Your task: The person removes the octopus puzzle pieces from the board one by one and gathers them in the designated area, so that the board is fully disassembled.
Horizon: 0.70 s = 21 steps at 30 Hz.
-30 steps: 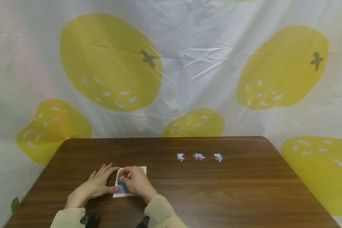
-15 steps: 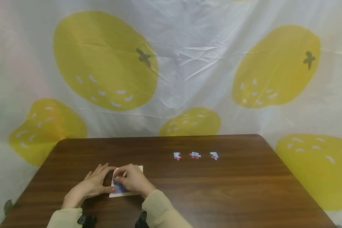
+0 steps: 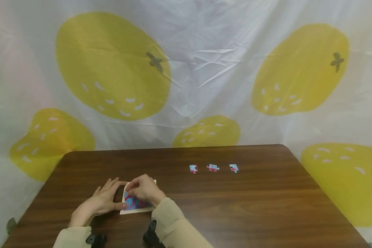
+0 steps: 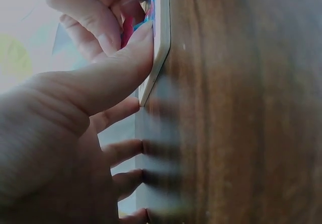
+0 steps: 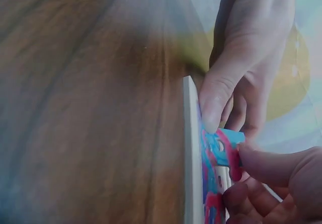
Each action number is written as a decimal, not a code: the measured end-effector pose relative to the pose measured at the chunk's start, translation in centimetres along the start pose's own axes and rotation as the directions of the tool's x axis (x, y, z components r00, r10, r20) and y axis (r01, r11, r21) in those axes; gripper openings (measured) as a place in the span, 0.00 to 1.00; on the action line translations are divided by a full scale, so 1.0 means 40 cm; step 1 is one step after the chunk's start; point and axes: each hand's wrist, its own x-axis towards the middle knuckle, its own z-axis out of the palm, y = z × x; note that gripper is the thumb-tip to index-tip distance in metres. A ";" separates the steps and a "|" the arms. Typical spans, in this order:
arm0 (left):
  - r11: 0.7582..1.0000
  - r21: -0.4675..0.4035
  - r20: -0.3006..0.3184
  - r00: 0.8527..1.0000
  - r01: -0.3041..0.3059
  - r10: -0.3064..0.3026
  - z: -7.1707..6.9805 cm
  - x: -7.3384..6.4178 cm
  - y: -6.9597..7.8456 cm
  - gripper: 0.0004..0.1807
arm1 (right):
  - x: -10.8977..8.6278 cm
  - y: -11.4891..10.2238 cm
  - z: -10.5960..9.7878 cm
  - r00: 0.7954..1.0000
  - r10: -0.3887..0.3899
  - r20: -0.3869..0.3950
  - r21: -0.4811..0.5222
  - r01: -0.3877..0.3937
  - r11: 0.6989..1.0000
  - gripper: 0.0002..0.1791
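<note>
A white-edged puzzle board (image 3: 123, 212) with a blue, pink and purple picture lies on the table, under both hands. My left hand (image 3: 96, 204) is spread at its left side, the thumb pressing on the board and the index fingertip at the far-left corner; the other fingertips touch the table. Between thumb and fingers, my right hand (image 3: 146, 190) pinches a blue and pink jigsaw piece (image 5: 232, 151), which stands tilted up from the board near the left thumb. The right hand hides the board's far right part in the head view.
Three loose jigsaw pieces, a left one (image 3: 193, 168), a middle one (image 3: 213, 167) and a right one (image 3: 234, 168), lie in a row farther back on the brown wooden table (image 3: 235, 210). A white curtain (image 3: 204, 31) with yellow fruit prints hangs behind the table.
The right hand has shifted slightly toward the board's far side, so more of the coloured picture shows. The left hand stays in place. The head view has swung a little.
</note>
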 end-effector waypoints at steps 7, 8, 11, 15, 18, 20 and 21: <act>1.000 -0.001 0.007 1.000 -0.021 0.021 0.007 0.006 -0.020 0.51 | 0.013 -0.006 0.005 0.997 0.076 -0.022 0.021 -0.075 0.997 0.07; 1.000 0.000 0.009 1.000 -0.020 0.020 0.006 0.005 -0.019 0.51 | 0.014 -0.006 0.006 0.996 0.085 -0.024 0.020 -0.084 0.996 0.07; 1.000 0.007 0.015 1.000 -0.014 0.014 0.002 0.002 -0.010 0.50 | 0.017 -0.008 0.007 0.993 0.110 -0.037 0.007 -0.109 0.994 0.07; 1.000 0.012 0.028 1.000 -0.005 0.005 -0.004 -0.003 0.005 0.47 | 0.018 -0.008 0.007 0.992 0.117 -0.049 0.013 -0.117 0.993 0.07; 1.000 0.016 0.032 0.999 0.003 -0.003 -0.006 -0.006 0.015 0.46 | 0.017 -0.007 0.008 0.992 0.120 -0.050 0.020 -0.119 0.993 0.07; 1.000 0.021 0.035 0.999 0.007 -0.008 -0.007 -0.008 0.019 0.46 | 0.017 -0.007 0.008 0.991 0.126 -0.044 0.019 -0.126 0.992 0.06; 1.000 0.016 0.031 1.000 0.006 -0.006 -0.005 -0.007 0.015 0.46 | 0.017 -0.006 0.008 0.992 0.121 -0.039 0.020 -0.121 0.992 0.06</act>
